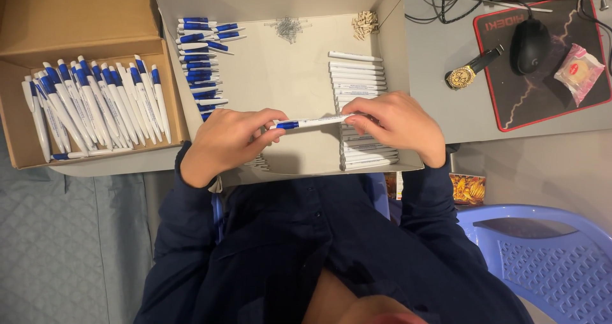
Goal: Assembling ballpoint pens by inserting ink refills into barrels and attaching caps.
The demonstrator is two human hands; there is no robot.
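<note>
- Holding one pen (312, 122) between both hands: left hand (226, 142) pinches the blue end, right hand (398, 125) the white end, over the tray (287, 63).
- Looks mid-assembly; next probably needs a straight push together.
- White barrels (360, 82) sit just under the right-hand grip.

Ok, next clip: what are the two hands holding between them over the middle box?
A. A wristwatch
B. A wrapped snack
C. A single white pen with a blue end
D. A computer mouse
C: the left hand and right hand each grip one end of a white-and-blue pen held level over the open cardboard box, between its row of blue-and-white parts and stack of white barrels.
</note>
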